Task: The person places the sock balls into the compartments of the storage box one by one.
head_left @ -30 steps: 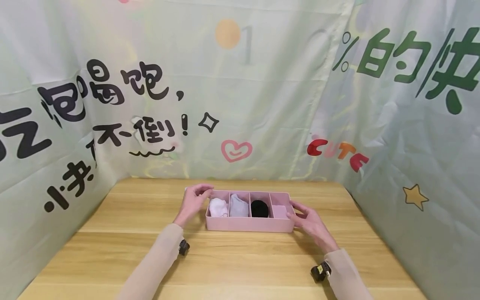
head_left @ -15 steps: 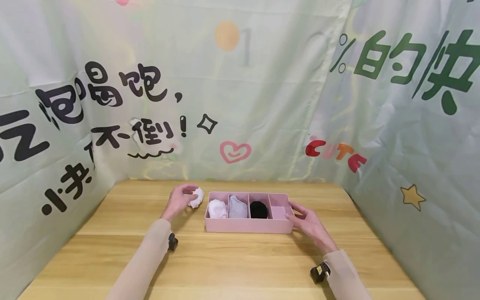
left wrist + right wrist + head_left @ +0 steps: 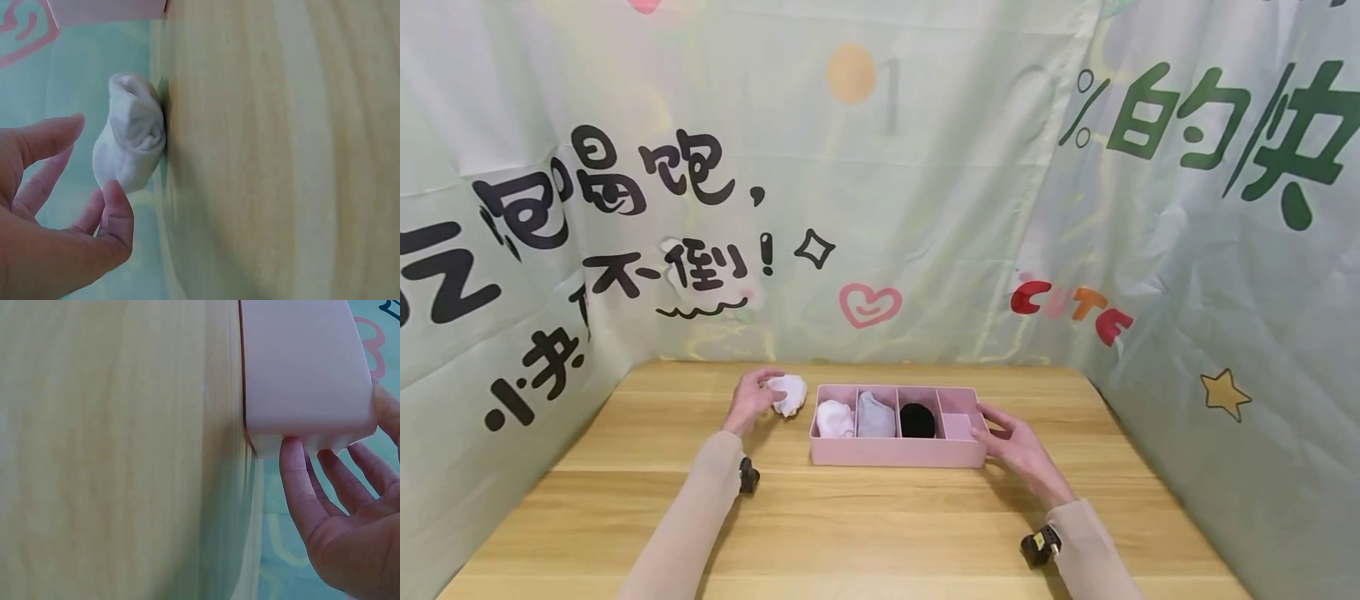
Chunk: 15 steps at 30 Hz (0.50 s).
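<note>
A balled white sock (image 3: 789, 395) rests on the table left of the pink divided box (image 3: 898, 452). My left hand (image 3: 756, 398) is around its left side, with thumb and fingers parted; in the left wrist view the fingertips (image 3: 117, 190) are right at the sock (image 3: 134, 137). In the box sit a rolled white sock (image 3: 836, 418), a light grey one (image 3: 876, 415) and a round black bundle (image 3: 917, 420), each in its own compartment. My right hand (image 3: 1018, 446) holds the box's right end, thumb over the rim and fingers (image 3: 297, 475) against the end wall.
The wooden table (image 3: 865, 533) meets a printed fabric backdrop (image 3: 925, 208) behind and at both sides. Small black cameras sit on the left wrist (image 3: 748, 476) and right wrist (image 3: 1039, 547).
My left hand has moved left from the box's back left corner with the white sock, and its fingers have loosened around it. The right hand stays at the box's end.
</note>
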### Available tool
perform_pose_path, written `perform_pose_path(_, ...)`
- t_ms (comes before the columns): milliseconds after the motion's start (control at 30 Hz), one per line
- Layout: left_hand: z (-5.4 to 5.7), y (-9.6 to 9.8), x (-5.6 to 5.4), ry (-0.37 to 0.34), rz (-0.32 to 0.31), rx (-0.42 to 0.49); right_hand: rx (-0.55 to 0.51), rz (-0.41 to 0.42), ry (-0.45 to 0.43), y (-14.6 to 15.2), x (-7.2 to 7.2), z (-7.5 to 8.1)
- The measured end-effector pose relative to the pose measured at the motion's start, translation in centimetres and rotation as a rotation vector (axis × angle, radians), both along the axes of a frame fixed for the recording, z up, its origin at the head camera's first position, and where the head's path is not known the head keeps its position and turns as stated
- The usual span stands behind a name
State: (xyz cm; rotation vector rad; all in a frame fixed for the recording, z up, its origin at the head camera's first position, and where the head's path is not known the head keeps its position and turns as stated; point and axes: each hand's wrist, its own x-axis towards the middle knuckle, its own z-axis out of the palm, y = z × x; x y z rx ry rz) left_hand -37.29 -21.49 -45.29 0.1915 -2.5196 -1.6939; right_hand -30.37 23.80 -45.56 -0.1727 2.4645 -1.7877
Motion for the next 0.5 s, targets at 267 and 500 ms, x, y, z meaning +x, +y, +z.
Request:
perform_pose_path(267, -0.3, -0.1, -0.7, -0.035, -0.027, 0.042, -0.005, 0.006, 0.0, 0.0, 0.1, 0.0)
perform_pose_path(500, -0.4, 0.2, -1.2, -0.087, -0.084, 0.031, -0.013, 0.005, -0.003, 0.0, 0.0, -0.1)
